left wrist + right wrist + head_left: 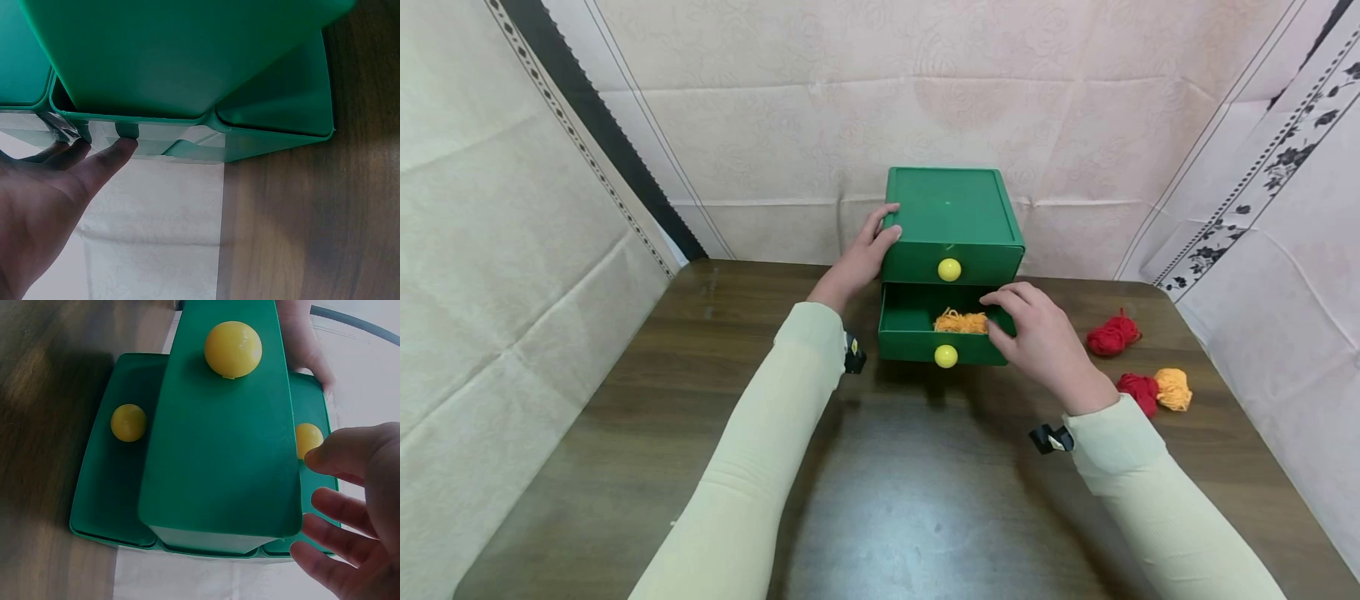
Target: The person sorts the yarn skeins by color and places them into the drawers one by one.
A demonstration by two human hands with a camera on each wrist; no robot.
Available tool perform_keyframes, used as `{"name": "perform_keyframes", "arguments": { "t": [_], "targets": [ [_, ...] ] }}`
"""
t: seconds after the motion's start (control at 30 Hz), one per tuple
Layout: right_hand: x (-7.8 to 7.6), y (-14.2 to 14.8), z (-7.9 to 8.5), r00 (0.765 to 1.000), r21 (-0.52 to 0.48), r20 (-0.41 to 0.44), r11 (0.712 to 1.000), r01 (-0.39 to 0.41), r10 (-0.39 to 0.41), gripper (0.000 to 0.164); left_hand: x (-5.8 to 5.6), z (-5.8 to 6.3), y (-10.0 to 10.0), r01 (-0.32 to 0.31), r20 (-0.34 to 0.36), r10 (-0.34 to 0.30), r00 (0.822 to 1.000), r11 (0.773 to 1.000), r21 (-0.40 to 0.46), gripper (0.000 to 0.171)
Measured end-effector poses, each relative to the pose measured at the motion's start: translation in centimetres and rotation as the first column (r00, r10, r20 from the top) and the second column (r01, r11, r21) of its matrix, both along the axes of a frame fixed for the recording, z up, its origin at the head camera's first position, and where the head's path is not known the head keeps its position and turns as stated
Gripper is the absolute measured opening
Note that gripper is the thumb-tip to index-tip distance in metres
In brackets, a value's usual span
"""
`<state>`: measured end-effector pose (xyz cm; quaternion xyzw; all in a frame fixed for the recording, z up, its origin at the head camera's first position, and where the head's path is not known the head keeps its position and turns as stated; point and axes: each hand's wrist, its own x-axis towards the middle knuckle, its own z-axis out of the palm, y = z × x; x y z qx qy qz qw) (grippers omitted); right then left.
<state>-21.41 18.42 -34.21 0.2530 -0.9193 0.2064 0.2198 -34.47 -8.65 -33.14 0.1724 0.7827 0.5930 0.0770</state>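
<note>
A small green drawer cabinet [951,208] stands at the back of the table, its middle drawer [906,346] pulled far out. Inside that drawer lies an orange-yellow yarn bundle [958,323], near the right hand's fingers. My left hand [861,262] rests on the cabinet's left side; in the left wrist view its straight fingertips [128,142] touch the taped side wall. My right hand [1045,333] is over the drawer's right edge. Its fingers are spread with nothing between them, as the right wrist view shows beside the drawer front [225,444] and its yellow knob [233,350].
On the table's right side lie a red yarn bundle [1112,335], another red bundle [1138,392] partly behind the right sleeve, and a yellow one [1172,389] beside it. Patterned white cloth [850,125] hangs behind the cabinet. The closed bottom drawer has a yellow knob [129,422].
</note>
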Motion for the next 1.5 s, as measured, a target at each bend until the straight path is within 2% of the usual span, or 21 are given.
{"name": "perform_keyframes", "arguments": {
  "t": [0.1,0.23,0.3,0.53,0.9,0.97,1.2,1.37,1.5],
  "targets": [
    [0.1,0.1,-0.1,1.0,-0.003,0.003,1.0,0.005,-0.005,0.026,0.6,0.8,-0.1,0.012,0.02,-0.012,1.0,1.0,-0.003,0.051],
    [0.2,0.3,-0.1,1.0,-0.011,-0.006,1.0,0.003,-0.003,0.025,0.5,0.7,-0.1,0.007,0.017,-0.007,1.0,1.0,-0.004,0.05],
    [0.3,0.4,-0.1,1.0,-0.017,-0.015,1.0,0.003,-0.004,0.025,0.0,-0.1,-0.1,-0.003,0.002,0.003,1.0,1.0,0.004,0.049],
    [0.5,1.3,-0.2,0.999,-0.031,-0.042,0.999,0.03,-0.031,0.027,0.0,-0.1,0.0,-0.007,-0.009,0.007,1.0,1.0,-0.004,0.049],
    [0.9,3.1,-0.2,0.994,-0.049,-0.003,0.993,0.105,-0.105,0.035,0.0,0.2,0.0,0.003,0.017,-0.003,1.0,1.0,0.004,0.05],
    [1.0,3.3,-0.1,0.994,-0.05,-0.006,0.993,0.108,-0.108,0.036,0.2,0.4,-0.1,0.01,0.029,-0.01,1.0,1.0,0.009,0.051],
    [0.9,4.0,-0.1,0.992,-0.043,-0.021,0.992,0.12,-0.121,0.035,2.3,2.5,-0.3,0.022,0.059,-0.02,0.998,0.999,-0.027,0.054],
    [0.8,4.7,-0.1,0.99,-0.04,-0.015,0.989,0.143,-0.143,0.035,2.7,2.9,-0.2,0.02,0.065,-0.018,0.998,0.999,-0.037,0.054],
    [0.9,5.4,-0.3,0.988,-0.035,-0.037,0.988,0.149,-0.15,0.032,2.5,2.8,-0.1,0.027,0.066,-0.025,0.997,0.999,-0.031,0.055]
  ]
}}
